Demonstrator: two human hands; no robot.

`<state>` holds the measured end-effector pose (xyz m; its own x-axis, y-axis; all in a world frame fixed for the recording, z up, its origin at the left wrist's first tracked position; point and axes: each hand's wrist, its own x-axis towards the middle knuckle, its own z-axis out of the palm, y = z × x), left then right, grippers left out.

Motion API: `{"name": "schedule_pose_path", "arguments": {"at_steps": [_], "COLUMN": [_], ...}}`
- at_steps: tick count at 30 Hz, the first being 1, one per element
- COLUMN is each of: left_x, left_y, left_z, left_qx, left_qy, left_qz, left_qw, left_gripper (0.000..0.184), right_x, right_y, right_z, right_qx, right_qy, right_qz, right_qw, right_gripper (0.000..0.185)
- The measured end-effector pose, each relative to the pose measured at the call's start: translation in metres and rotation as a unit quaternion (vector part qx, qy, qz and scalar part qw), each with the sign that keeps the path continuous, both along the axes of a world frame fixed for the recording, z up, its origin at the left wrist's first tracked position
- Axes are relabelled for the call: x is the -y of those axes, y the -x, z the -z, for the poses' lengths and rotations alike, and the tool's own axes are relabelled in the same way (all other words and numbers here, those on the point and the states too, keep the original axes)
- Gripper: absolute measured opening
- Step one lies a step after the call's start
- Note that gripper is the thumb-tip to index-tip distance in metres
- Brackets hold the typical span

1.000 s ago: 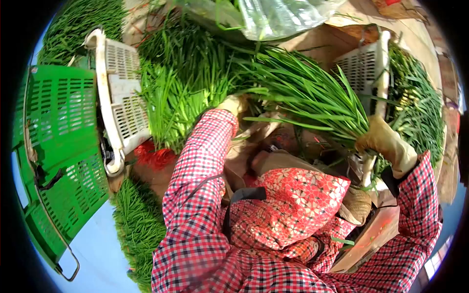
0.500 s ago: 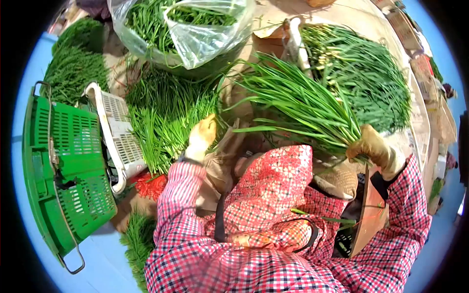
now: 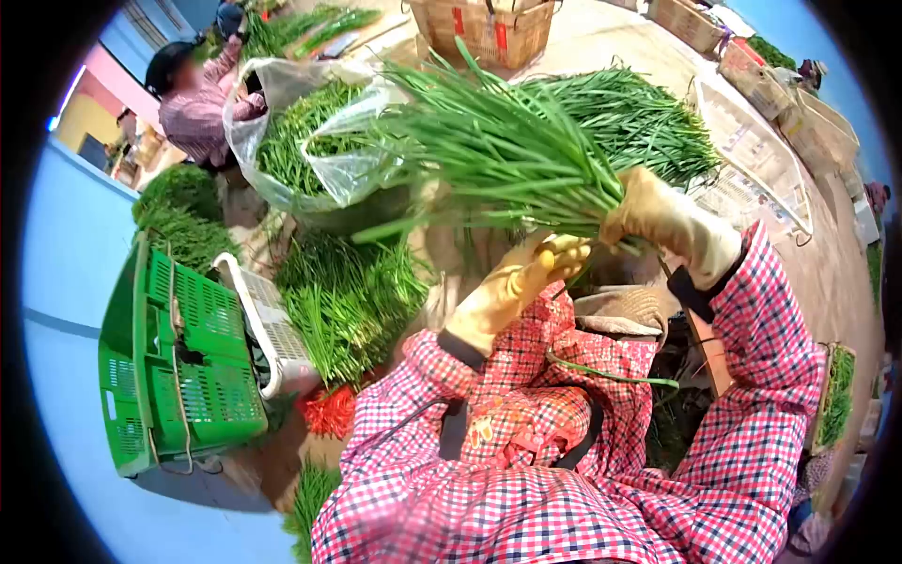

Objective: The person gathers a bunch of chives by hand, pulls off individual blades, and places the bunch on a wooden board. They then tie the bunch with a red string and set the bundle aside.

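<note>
My right hand [image 3: 662,221], in a yellowish glove, is closed around the stem ends of a bunch of garlic chives [image 3: 512,141]. The long green leaves fan out to the upper left and are partly blurred. Just below the stems, my left hand [image 3: 512,287], gloved too, is turned palm up with its fingers stretched out; whether it touches the bunch I cannot tell. A single loose green leaf [image 3: 620,378] lies across my checked apron. Behind the held bunch lies a pile of chives [image 3: 648,122], and another pile [image 3: 362,310] rests to my left.
A clear plastic bag [image 3: 240,155] of cut greens stands ahead on the left, beside a person [image 3: 193,122]. Left of me are a green crate [image 3: 202,395], a white crate [image 3: 272,343] and red ties [image 3: 329,412]. A brown crate [image 3: 484,38] stands at the back.
My right hand has lifted the bunch up and toward the middle. My left hand has left the left pile and come beneath the stems, opening out. The view has tilted up.
</note>
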<state>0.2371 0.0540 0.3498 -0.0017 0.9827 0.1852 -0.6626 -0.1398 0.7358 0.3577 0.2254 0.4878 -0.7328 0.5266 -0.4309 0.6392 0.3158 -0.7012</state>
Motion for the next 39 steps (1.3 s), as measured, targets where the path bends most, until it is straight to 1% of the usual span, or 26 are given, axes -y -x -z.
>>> {"name": "schedule_pose_path", "arguments": {"at_steps": [1,2,4,6,7,8,9,10,11,12,13,14,15,18,20,22,23,24,27,29,31,34,35,37,38,39], "left_x": [-0.007,-0.015,-0.017,-0.017,-0.016,-0.012,-0.016,-0.016,-0.015,-0.011,-0.017,-0.016,-0.015,-0.020,-0.020,-0.015,-0.012,-0.009,-0.010,-0.005,-0.002,-0.003,-0.005,-0.009,-0.008,-0.009], "left_y": [-0.005,-0.013,-0.023,-0.034,-0.038,-0.042,-0.046,-0.047,-0.047,-0.044,-0.048,-0.051,-0.054,-0.059,-0.054,-0.054,-0.057,-0.063,-0.054,-0.054,-0.047,-0.039,-0.038,-0.035,-0.036,-0.038], "left_z": [-0.006,-0.011,-0.026,-0.021,-0.020,-0.026,-0.023,-0.022,-0.021,-0.018,-0.017,-0.024,-0.030,-0.032,-0.019,-0.031,-0.037,-0.039,-0.047,-0.056,-0.062,-0.054,-0.050,-0.044,-0.047,-0.050], "left_qx": [0.012,0.027,0.025,-0.007,-0.023,-0.053,-0.019,-0.009,0.002,0.013,0.039,0.025,0.009,-0.059,-0.083,-0.210,-0.246,-0.122,-0.228,-0.250,-0.299,-0.301,-0.293,-0.249,-0.219,-0.189], "left_qy": [-0.024,-0.047,-0.074,-0.061,-0.058,-0.031,-0.029,-0.021,-0.012,0.052,0.035,0.058,0.080,0.052,-0.023,-0.046,-0.062,-0.050,-0.070,-0.023,-0.019,-0.013,-0.022,-0.033,-0.031,-0.028], "left_qz": [-0.011,-0.022,-0.025,-0.037,-0.042,-0.061,-0.059,-0.056,-0.054,-0.039,-0.057,-0.059,-0.062,-0.047,-0.042,-0.117,-0.150,-0.144,-0.179,-0.198,-0.222,-0.251,-0.267,-0.264,-0.257,-0.245], "left_qw": [1.000,0.998,0.997,0.997,0.997,0.996,0.998,0.998,0.998,0.998,0.997,0.996,0.995,0.996,0.995,0.970,0.956,0.981,0.954,0.947,0.928,0.920,0.918,0.931,0.941,0.951], "left_gripper": [0.085,0.080,0.065,0.063,0.061,0.057,0.051,0.049,0.048,0.046,0.046,0.047,0.047,0.055,0.059,0.049,0.044,0.036,0.037,0.037,0.036,0.030,0.029,0.029,0.028,0.028], "right_x": [0.012,0.027,0.046,0.061,0.068,0.073,0.082,0.091,0.096,0.109,0.117,0.122,0.120,0.120,0.128,0.127,0.128,0.125,0.126,0.126,0.125,0.138,0.138,0.139,0.136,0.138], "right_y": [-0.008,-0.013,-0.031,-0.042,-0.048,-0.051,-0.049,-0.048,-0.047,-0.045,-0.044,-0.043,-0.046,-0.053,-0.058,-0.063,-0.056,-0.050,-0.038,-0.031,-0.020,-0.011,-0.005,-0.005,-0.001,-0.003], "right_z": [-0.005,-0.011,0.016,0.032,0.037,0.058,0.065,0.064,0.074,0.077,0.079,0.078,0.091,0.093,0.113,0.130,0.138,0.143,0.148,0.144,0.146,0.138,0.142,0.148,0.146,0.146], "right_qx": [0.027,0.082,0.021,-0.035,-0.071,-0.066,-0.056,0.029,0.045,0.063,0.080,0.139,0.123,0.140,0.006,-0.121,-0.091,-0.157,-0.316,-0.378,-0.407,-0.324,-0.384,-0.348,-0.382,-0.346], "right_qy": [-0.048,-0.036,-0.084,-0.124,-0.155,-0.254,-0.353,-0.373,-0.393,-0.426,-0.457,-0.467,-0.486,-0.477,-0.519,-0.514,-0.532,-0.522,-0.472,-0.446,-0.447,-0.458,-0.362,-0.403,-0.476,-0.482], "right_qz": [0.009,0.049,0.053,0.081,0.073,0.088,0.102,0.099,0.112,0.114,0.115,0.104,0.126,0.169,0.198,0.212,0.227,0.229,0.239,0.241,0.236,0.248,0.253,0.258,0.244,0.259], "right_qw": [0.998,0.995,0.995,0.988,0.983,0.961,0.928,0.922,0.912,0.895,0.878,0.867,0.856,0.851,0.831,0.822,0.811,0.807,0.787,0.775,0.761,0.790,0.811,0.806,0.754,0.762], "right_gripper": [0.019,0.020,0.028,0.038,0.035,0.032,0.029,0.027,0.040,0.050,0.060,0.075,0.080,0.087,0.086,0.087,0.090,0.086,0.077,0.072,0.071,0.074,0.069,0.072,0.072,0.064]}}
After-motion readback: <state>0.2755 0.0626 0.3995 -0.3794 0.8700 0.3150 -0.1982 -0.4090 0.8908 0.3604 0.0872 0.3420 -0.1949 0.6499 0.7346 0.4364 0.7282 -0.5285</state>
